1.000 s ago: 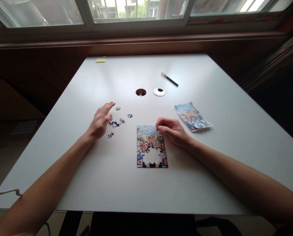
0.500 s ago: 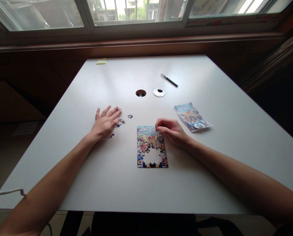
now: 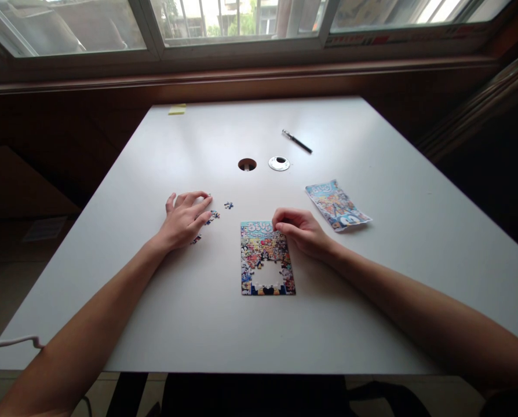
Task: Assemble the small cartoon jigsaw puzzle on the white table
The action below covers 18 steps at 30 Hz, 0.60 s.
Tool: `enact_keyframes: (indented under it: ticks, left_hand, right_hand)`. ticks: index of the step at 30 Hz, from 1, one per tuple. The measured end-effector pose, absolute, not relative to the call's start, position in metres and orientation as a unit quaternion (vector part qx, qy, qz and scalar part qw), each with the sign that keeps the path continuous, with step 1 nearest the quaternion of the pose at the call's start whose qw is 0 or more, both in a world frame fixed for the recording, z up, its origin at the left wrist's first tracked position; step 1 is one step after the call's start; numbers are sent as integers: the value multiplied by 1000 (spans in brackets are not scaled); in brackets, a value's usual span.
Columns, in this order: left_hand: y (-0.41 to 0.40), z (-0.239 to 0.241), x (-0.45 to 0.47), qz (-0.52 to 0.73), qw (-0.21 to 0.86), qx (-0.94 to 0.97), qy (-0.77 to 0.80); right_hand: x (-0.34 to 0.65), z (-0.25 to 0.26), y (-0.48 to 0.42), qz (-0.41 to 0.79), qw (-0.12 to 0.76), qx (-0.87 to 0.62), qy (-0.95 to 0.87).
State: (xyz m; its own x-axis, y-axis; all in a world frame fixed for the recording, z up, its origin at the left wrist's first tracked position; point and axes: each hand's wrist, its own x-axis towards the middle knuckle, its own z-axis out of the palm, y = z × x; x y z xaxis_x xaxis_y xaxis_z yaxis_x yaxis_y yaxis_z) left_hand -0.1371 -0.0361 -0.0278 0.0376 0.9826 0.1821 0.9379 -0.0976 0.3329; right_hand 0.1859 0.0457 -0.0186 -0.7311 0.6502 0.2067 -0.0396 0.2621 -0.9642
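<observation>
A partly assembled jigsaw puzzle (image 3: 247,260) lies flat on the table, its colourful cartoon picture broken by a gap in the lower middle where the white table shows. At its upper right corner rests my right hand (image 3: 303,230), closed, thumb and forefinger together; whatever is between them is hidden. My left hand (image 3: 184,219) lies palm down to the left, fingers somewhat bent and apart, over several loose jigsaw pieces (image 3: 214,215) that it partly covers. One single jigsaw piece (image 3: 228,205) sits apart, just right of those fingers.
A creased picture sheet (image 3: 338,204) with similar artwork lies right of the puzzle. Farther back are a pen (image 3: 297,141), a round metal cover (image 3: 278,164) and a cable hole (image 3: 247,165) in the table. A yellow sticky note (image 3: 177,109) is at the far left edge.
The fingers of my left hand have bent and drawn in slightly over the loose pieces. My right hand and the puzzle stay as they were; the whole view has shifted slightly.
</observation>
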Motion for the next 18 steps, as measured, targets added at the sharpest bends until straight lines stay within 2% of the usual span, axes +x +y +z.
enact_keyframes:
  ticks: [18]
  left_hand:
    - [-37,-26,-137,193,75,713,670]
  right_hand:
    - [186,-16,46,571,306,-206,-734]
